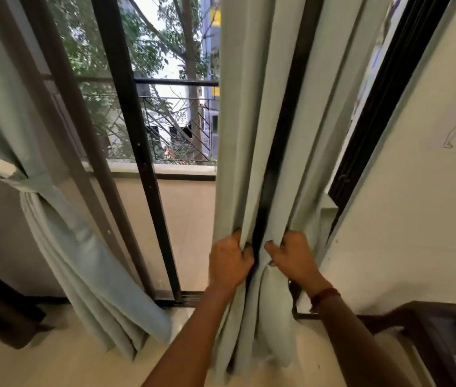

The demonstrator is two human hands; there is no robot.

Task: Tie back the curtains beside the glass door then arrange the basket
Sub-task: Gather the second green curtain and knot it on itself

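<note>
I bunch the right curtain (252, 135), left hand (229, 261) and right hand (293, 256) gripping folds; next, its tie.

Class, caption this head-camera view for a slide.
Left hand and right hand grip the right curtain; the left curtain hangs tied back.

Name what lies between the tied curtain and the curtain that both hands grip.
In the head view, the glass door stands between the tied curtain and the gripped curtain, with a balcony railing seen through it.
</note>
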